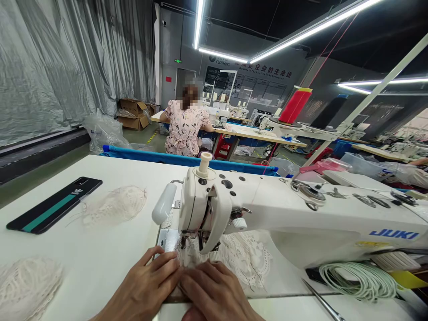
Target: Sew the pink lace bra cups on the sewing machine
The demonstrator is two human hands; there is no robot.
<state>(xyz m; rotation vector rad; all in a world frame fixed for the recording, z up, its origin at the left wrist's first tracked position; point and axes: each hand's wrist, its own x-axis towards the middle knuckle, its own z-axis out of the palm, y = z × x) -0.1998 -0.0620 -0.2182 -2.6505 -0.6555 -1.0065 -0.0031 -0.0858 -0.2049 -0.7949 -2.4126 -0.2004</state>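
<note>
A garment workshop, white counter (pixel 100 249) in front, lace (pixel 247 256) fed through a sewing machine (pixel 267 214)
The lace is pressed flat beside the needle by left hand (pixel 147 287) and right hand (pixel 214 292), fingers spread, fingertips nearly touching, so it is kept taut; a phone (pixel 53 210) is laid well aside

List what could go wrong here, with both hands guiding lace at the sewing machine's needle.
1. Fingertips of the left hand and right hand lie close to the presser foot; a slip might catch a finger.
2. The thin lace piece could bunch and stitch crooked.
3. The scissors near the table edge might be knocked off.
</note>
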